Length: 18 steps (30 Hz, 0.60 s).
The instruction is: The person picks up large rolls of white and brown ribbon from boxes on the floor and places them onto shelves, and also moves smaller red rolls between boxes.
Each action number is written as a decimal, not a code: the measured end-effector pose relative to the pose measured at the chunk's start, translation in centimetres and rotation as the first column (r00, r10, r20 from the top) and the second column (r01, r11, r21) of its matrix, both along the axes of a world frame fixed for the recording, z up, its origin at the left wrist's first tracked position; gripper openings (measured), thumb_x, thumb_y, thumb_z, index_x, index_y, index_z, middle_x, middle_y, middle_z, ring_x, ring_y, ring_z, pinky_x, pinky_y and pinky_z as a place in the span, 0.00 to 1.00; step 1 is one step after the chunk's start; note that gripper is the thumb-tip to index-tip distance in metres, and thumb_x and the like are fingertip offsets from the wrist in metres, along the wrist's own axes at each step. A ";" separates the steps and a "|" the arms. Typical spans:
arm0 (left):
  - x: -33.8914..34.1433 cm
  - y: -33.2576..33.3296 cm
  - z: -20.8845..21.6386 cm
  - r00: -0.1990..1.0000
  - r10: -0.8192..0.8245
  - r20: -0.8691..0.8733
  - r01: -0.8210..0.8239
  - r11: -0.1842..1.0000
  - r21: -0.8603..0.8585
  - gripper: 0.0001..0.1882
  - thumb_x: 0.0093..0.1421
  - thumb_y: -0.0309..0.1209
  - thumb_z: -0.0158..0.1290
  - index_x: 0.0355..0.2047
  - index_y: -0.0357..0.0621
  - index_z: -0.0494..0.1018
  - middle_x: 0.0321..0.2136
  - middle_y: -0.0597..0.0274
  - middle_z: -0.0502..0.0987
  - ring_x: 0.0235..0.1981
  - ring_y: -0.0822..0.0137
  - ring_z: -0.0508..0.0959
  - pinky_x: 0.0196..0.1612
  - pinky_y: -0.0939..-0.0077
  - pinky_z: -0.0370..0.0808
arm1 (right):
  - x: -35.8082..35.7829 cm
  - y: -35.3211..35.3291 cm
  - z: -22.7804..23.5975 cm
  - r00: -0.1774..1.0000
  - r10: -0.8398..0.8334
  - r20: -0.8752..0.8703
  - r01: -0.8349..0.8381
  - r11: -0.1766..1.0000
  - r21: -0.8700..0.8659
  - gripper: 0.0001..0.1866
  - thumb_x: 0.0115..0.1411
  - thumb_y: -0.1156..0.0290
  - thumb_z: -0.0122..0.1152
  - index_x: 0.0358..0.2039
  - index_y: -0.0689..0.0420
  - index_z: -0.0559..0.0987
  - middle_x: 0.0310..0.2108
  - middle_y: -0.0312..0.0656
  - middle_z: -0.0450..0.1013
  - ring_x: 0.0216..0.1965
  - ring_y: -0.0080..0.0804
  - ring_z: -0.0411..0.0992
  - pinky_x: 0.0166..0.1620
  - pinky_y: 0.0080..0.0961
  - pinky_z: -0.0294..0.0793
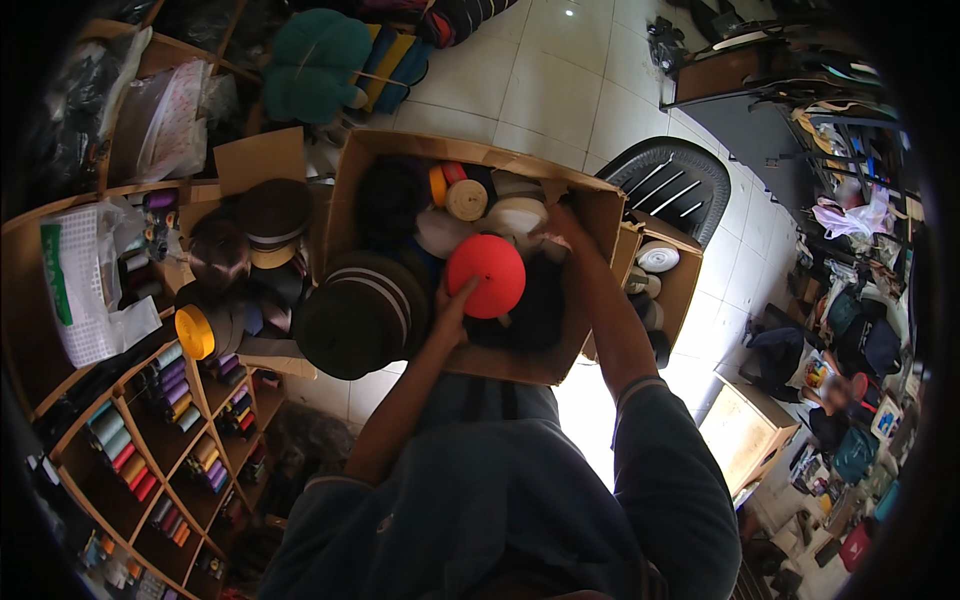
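A flat round red roll [490,270], apparently wound strap or tape, is held by its near left edge in my left hand [453,315], the thumb lying across its face. It is above an open cardboard box [345,215] full of rolls. My right hand [566,226] reaches into the box by its right wall, close to a white roll [518,215]; its fingers are dim and partly hidden. Beside the white roll are a beige roll [466,200] and an orange roll [438,186]. Black material [540,300] fills the near right of the box.
Large dark rolls [350,315] stand against the box's left side. Farther left, a yellow roll [194,332] and a wooden shelf of thread spools [125,450] come into view. A black plastic chair [675,165] and a smaller box of white rolls [683,290] stand at the right.
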<state>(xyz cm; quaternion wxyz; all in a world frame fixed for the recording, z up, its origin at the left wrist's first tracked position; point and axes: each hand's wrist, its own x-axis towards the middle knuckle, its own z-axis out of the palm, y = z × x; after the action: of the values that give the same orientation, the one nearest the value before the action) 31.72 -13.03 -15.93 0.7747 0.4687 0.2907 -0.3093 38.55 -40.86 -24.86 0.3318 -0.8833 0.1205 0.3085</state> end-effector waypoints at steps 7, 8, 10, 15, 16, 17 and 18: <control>-1.6 1.8 2.4 0.988 -0.121 -0.099 0.124 0.992 0.032 0.33 0.53 0.34 0.60 0.57 0.44 0.60 0.51 0.57 0.69 0.51 0.65 0.70 0.53 0.70 0.67 | -0.1 2.9 8.6 0.991 0.074 0.111 -0.060 0.990 -0.124 0.25 0.38 0.65 0.70 0.38 0.61 0.73 0.34 0.53 0.75 0.37 0.52 0.74 0.40 0.40 0.74; -1.6 1.9 3.6 0.978 -0.147 -0.151 0.152 0.988 0.021 0.33 0.53 0.35 0.60 0.57 0.43 0.60 0.50 0.57 0.69 0.51 0.65 0.70 0.54 0.70 0.67 | -0.2 3.6 10.1 0.994 0.074 0.081 -0.060 0.986 -0.157 0.24 0.39 0.65 0.69 0.37 0.60 0.73 0.35 0.52 0.75 0.37 0.52 0.74 0.39 0.40 0.74; -2.5 2.3 3.0 0.983 -0.166 -0.077 0.164 0.986 -0.034 0.31 0.55 0.32 0.58 0.57 0.42 0.60 0.51 0.57 0.69 0.50 0.65 0.71 0.54 0.69 0.68 | -1.2 5.1 11.6 0.961 0.163 0.225 -0.104 0.961 -0.255 0.23 0.40 0.65 0.69 0.37 0.58 0.72 0.35 0.49 0.74 0.38 0.49 0.74 0.40 0.40 0.73; -3.3 2.5 0.9 0.981 -0.194 0.014 0.195 0.979 -0.063 0.30 0.54 0.32 0.59 0.55 0.41 0.61 0.49 0.57 0.70 0.50 0.65 0.72 0.53 0.70 0.68 | -2.7 7.4 13.8 0.805 0.407 0.432 -0.189 0.866 -0.463 0.22 0.38 0.67 0.69 0.35 0.54 0.72 0.32 0.42 0.72 0.38 0.42 0.72 0.40 0.38 0.69; -3.2 2.5 0.8 0.980 -0.198 0.012 0.198 0.977 -0.078 0.30 0.55 0.31 0.58 0.56 0.40 0.61 0.49 0.56 0.70 0.50 0.64 0.72 0.54 0.69 0.68 | -2.8 7.8 15.1 0.791 0.425 0.441 -0.203 0.861 -0.467 0.21 0.37 0.68 0.68 0.35 0.53 0.72 0.32 0.42 0.72 0.38 0.41 0.71 0.40 0.36 0.68; -3.2 2.5 0.8 0.979 -0.202 0.009 0.202 0.975 -0.094 0.29 0.55 0.30 0.57 0.56 0.40 0.60 0.50 0.56 0.70 0.50 0.64 0.72 0.54 0.68 0.69 | -2.8 8.0 16.4 0.776 0.443 0.449 -0.216 0.855 -0.471 0.21 0.37 0.69 0.67 0.34 0.53 0.73 0.31 0.41 0.71 0.37 0.40 0.71 0.40 0.35 0.68; -3.1 2.4 0.8 0.975 -0.222 0.000 0.221 0.972 -0.079 0.29 0.55 0.30 0.58 0.56 0.40 0.61 0.49 0.56 0.70 0.50 0.64 0.72 0.54 0.68 0.69 | -2.9 8.2 17.5 0.771 0.464 0.436 -0.232 0.842 -0.487 0.21 0.37 0.68 0.68 0.34 0.53 0.73 0.31 0.41 0.71 0.37 0.39 0.70 0.40 0.34 0.67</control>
<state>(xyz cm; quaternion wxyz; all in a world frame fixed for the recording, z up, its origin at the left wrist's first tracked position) 28.65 -10.61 -15.11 0.7518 0.4660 0.2277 -0.4072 35.64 -32.63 -7.35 0.0968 -0.9889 -0.0856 0.0736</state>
